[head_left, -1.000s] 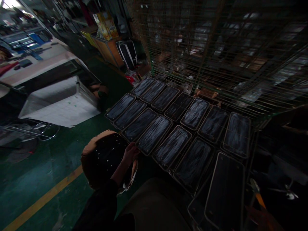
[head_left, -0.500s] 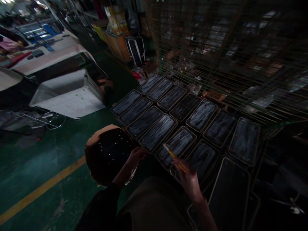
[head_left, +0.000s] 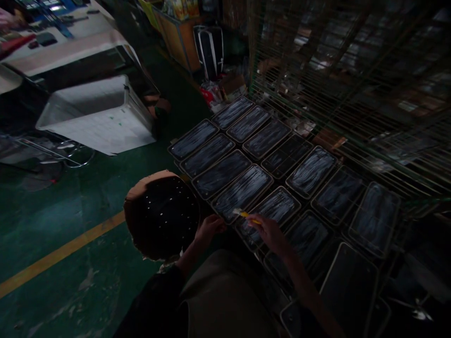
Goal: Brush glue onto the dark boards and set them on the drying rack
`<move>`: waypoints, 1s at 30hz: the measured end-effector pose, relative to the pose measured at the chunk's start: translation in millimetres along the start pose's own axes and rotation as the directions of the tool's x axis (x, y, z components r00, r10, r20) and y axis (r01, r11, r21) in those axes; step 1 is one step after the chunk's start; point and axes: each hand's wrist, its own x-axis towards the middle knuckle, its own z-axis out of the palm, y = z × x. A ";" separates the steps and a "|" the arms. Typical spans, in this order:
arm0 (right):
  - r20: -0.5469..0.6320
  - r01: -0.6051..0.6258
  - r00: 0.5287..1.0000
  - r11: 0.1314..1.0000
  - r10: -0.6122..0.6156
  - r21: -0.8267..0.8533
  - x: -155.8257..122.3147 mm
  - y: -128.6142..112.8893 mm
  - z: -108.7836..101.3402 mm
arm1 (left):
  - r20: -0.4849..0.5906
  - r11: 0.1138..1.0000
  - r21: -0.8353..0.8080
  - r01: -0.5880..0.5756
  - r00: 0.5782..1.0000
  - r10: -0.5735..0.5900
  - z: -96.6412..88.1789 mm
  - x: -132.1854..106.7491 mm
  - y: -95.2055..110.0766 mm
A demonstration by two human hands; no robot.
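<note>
My right hand [head_left: 266, 229] is closed around the yellow handle of a brush [head_left: 244, 214]. The brush's pale tip is at the near-left corner of a dark rounded panel [head_left: 243, 190] streaked with a whitish film. At that same corner my left hand [head_left: 210, 229] has its fingers curled together; it is too dark to see what lies between them. Several similar panels lie in rows around it, most of them streaked, such as the panel [head_left: 273, 206] beside my right hand. A plain dark panel [head_left: 348, 277] sits at the near right.
A round, torn-edged brown container [head_left: 132, 216] with a dark, speckled inside stands left of my left hand. Farther left are a white tub [head_left: 105, 129] and a worktable [head_left: 81, 44]. A green wire cage [head_left: 317, 112] borders the panels behind. Black-and-white bag [head_left: 208, 51] beyond.
My right hand has moved the brush left and slightly up, from the neighbouring panel to this panel's near corner. My left hand stays by that corner. The camera view has shifted.
</note>
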 end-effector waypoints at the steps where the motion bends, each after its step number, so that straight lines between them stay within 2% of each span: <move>1: -0.036 0.012 0.999 1.000 -0.012 -0.021 2.8 4.9 -5.8 | -0.001 1.000 0.005 -0.002 1.000 0.002 -0.8 0.4 0.1; 6: -0.222 -0.028 0.975 0.986 -0.009 -0.166 15.4 13.9 -36.8 | 0.004 1.000 0.005 0.020 1.000 -0.020 -2.5 0.6 0.8; 10: -0.271 -0.024 0.962 0.982 -0.028 -0.187 21.5 10.0 -38.7 | 0.019 1.000 -0.010 0.020 1.000 -0.020 -2.4 0.0 -0.8; 13: -0.210 0.003 0.976 0.975 -0.051 -0.224 19.2 11.0 -23.5 | 0.026 1.000 -0.011 0.019 0.999 -0.018 -2.0 0.5 -2.3; 16: -0.109 -0.005 0.994 0.977 -0.019 -0.213 8.2 6.1 -5.1 | 0.029 1.000 -0.006 0.023 0.999 -0.023 -1.1 0.3 -1.6; 20: 0.063 -0.034 0.997 0.996 0.039 -0.079 -8.9 -21.0 11.0 | 0.032 0.999 -0.006 0.036 0.999 -0.036 0.2 -3.3 2.6; 22: 0.091 -0.076 0.993 0.997 0.075 0.006 -11.4 -32.6 14.1 | 0.037 0.999 -0.009 0.038 0.999 -0.038 0.3 -4.9 4.5; 24: 0.059 -0.116 0.992 0.990 0.111 0.081 -8.0 -33.1 13.8 | 0.042 0.999 -0.012 0.038 0.998 -0.038 0.2 -5.4 5.3; 27: -0.088 -0.164 0.979 0.967 0.183 0.193 5.6 -11.9 5.7 | 0.040 0.999 -0.009 0.036 0.999 -0.036 -0.6 -3.7 4.2; 30: -0.307 -0.184 0.917 0.952 0.257 0.246 21.4 15.3 -11.4 | 0.049 1.000 0.008 0.021 0.999 -0.021 -2.3 0.0 0.8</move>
